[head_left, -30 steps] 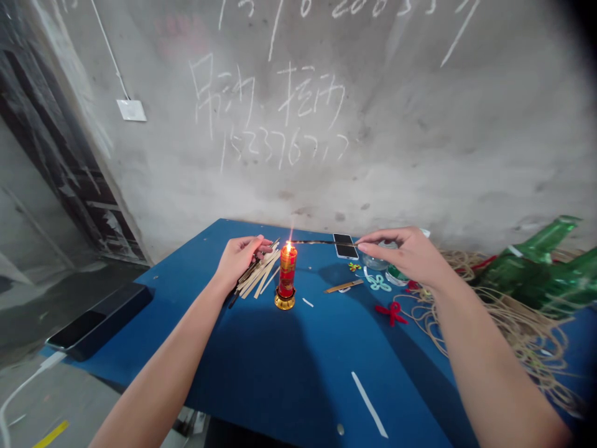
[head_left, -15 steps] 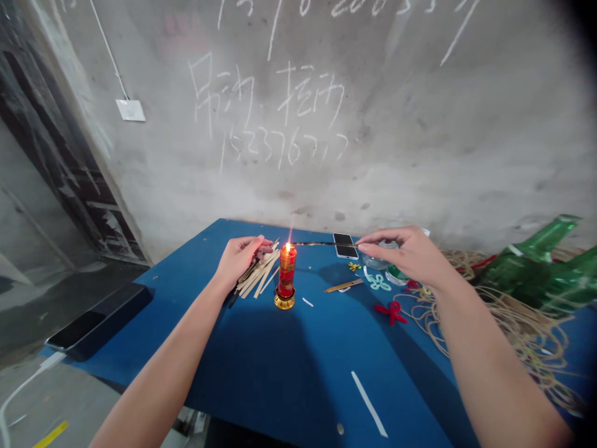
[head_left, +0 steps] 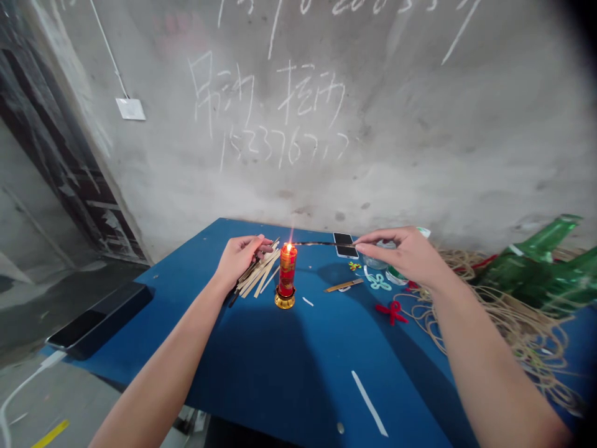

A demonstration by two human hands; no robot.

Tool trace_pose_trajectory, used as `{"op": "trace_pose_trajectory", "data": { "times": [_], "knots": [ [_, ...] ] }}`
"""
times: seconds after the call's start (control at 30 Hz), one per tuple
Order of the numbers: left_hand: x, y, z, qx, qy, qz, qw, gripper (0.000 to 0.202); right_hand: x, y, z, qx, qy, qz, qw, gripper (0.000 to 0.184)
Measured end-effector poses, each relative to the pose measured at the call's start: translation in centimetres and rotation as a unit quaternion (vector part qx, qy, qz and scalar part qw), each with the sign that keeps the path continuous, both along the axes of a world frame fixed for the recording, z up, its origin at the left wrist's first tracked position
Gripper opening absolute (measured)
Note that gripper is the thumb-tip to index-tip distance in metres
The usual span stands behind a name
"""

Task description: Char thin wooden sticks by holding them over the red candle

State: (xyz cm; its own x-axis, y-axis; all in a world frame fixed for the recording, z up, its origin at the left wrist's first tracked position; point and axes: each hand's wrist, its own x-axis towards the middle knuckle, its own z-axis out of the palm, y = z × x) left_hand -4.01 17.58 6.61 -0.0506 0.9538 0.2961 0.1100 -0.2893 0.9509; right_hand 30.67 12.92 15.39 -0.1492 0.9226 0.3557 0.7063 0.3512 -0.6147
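Note:
A lit red candle (head_left: pixel 286 274) on a gold base stands near the middle of the blue table (head_left: pixel 289 367). My right hand (head_left: pixel 405 252) pinches one end of a thin dark strip (head_left: pixel 314 243), whose far end reaches the flame. My left hand (head_left: pixel 240 256) is closed on a bundle of pale flat sticks (head_left: pixel 259 270) lying left of the candle.
A phone (head_left: pixel 346 245) lies behind the strip. Small knotted ornaments (head_left: pixel 390 310), a loose stick (head_left: pixel 344 286) and a tangle of pale cord (head_left: pixel 522 323) lie at the right, with green bottles (head_left: pixel 541 261) beyond. A dark box (head_left: pixel 100 318) sits at the left edge. A concrete wall stands behind.

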Motion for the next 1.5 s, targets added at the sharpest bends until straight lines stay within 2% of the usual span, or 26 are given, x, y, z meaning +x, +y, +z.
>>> {"op": "trace_pose_trajectory", "data": {
  "times": [0.3, 0.77, 1.07, 1.33, 1.5],
  "knots": [
    [-0.1, 0.1, -0.1, 0.000, 0.003, 0.008, 1.000, 0.038, -0.3, -0.1, -0.1, -0.010, 0.025, 0.015, 1.000, 0.025],
    [-0.1, 0.0, 0.1, -0.012, 0.006, -0.003, 1.000, 0.038, -0.6, 0.2, -0.5, 0.006, 0.021, 0.020, 1.000, 0.027],
    [-0.3, 0.2, 0.0, -0.009, 0.020, 0.000, 1.000, 0.041, -1.1, 0.4, -0.8, -0.011, 0.017, 0.016, 1.000, 0.028],
    [0.3, -0.8, 0.7, 0.044, 0.029, -0.016, 0.998, 0.028, -1.4, 0.1, -0.7, -0.010, 0.031, 0.024, 0.999, 0.024],
    [0.3, -1.0, 0.5, 0.069, 0.007, -0.031, 0.997, 0.024, -1.8, 0.0, -0.7, -0.013, 0.028, 0.025, 0.999, 0.024]
  ]
}}
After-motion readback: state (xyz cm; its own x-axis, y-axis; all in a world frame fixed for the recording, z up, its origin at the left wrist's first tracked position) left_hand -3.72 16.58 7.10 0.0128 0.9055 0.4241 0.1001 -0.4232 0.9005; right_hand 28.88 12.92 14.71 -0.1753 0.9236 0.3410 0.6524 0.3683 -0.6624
